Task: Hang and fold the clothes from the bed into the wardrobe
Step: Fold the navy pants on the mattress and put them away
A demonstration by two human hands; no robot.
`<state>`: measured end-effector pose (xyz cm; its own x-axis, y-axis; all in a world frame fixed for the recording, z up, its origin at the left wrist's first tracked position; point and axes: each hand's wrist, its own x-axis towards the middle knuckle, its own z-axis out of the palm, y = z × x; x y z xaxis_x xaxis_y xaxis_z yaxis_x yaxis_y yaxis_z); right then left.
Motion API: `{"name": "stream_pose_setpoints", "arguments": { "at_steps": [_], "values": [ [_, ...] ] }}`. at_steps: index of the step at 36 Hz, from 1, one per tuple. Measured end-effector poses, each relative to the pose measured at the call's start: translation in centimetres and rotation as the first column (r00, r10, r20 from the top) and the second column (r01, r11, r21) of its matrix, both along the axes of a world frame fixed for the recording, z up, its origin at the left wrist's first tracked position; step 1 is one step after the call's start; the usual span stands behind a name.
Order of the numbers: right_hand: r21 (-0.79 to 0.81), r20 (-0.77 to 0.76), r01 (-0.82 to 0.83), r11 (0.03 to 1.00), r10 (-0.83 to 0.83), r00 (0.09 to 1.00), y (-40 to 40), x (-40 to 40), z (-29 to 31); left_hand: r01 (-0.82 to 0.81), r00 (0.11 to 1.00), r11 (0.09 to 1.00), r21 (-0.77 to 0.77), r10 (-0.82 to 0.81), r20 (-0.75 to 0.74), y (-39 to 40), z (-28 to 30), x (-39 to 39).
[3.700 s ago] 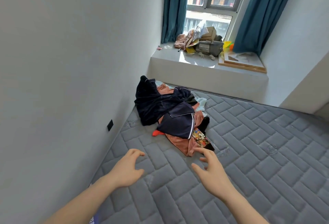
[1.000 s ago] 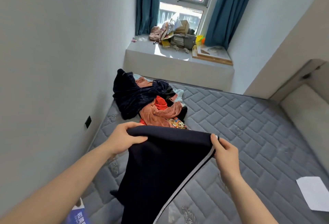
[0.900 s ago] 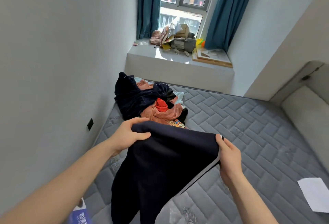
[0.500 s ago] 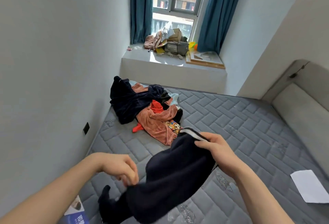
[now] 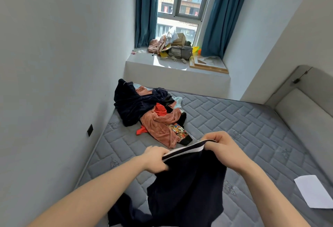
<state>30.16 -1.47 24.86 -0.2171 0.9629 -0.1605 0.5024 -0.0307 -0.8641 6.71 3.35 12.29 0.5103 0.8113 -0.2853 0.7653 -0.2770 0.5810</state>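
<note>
Both hands now grip again: the left hand [image 5: 156, 160] has rejoined the right hand [image 5: 222, 148], fingers pinching the white-striped edge of the dark navy garment [image 5: 185, 189], which hangs above the grey quilted mattress [image 5: 243, 129], near the heaped clothes pile [image 5: 153, 113].

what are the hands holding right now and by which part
Both hold the dark navy garment by its white-striped top edge: left hand at the left end, right hand at the right end.
</note>
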Motion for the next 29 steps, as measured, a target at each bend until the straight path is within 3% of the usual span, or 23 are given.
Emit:
{"name": "stream_pose_setpoints", "arguments": {
  "at_steps": [6,11,15,18,22,25,29],
  "values": [
    [0.129,0.178,0.375,0.918,-0.393,0.902,-0.9,5.6,-3.8,-0.137,0.985,0.982,-0.126,0.149,0.084,0.0,1.1,-4.8],
    [0.221,0.233,0.542,0.811,-0.584,0.778,-2.7,5.1,-6.8,-0.146,0.914,0.961,-0.235,0.222,0.34,-0.7,5.9,-4.0],
    [0.15,-0.001,0.55,0.821,-0.557,0.831,-5.0,0.3,-7.7,-0.175,0.759,0.893,-0.416,0.391,0.52,-1.1,8.6,-2.0],
    [-0.009,-0.125,0.324,0.946,-0.323,0.938,-6.8,-4.1,-8.5,-0.192,0.634,0.813,-0.55,0.531,0.562,-1.6,9.6,-0.3],
    [-0.15,-0.158,0.157,0.976,-0.18,0.971,-7.8,-7.8,-10.1,-0.186,0.51,0.758,-0.625,0.618,0.598,-2.1,10.7,1.2],
    [-0.167,-0.214,0.138,0.976,-0.173,0.961,-7.5,-9.4,-10.4,-0.187,0.44,0.753,-0.631,0.639,0.631,-2.8,11.4,2.0],
    [-0.19,-0.212,0.255,0.948,-0.293,0.932,-6.3,-10.8,-9.5,-0.169,0.41,0.79,-0.59,0.6,0.686,-4.3,11.0,3.2]
  ]
}}
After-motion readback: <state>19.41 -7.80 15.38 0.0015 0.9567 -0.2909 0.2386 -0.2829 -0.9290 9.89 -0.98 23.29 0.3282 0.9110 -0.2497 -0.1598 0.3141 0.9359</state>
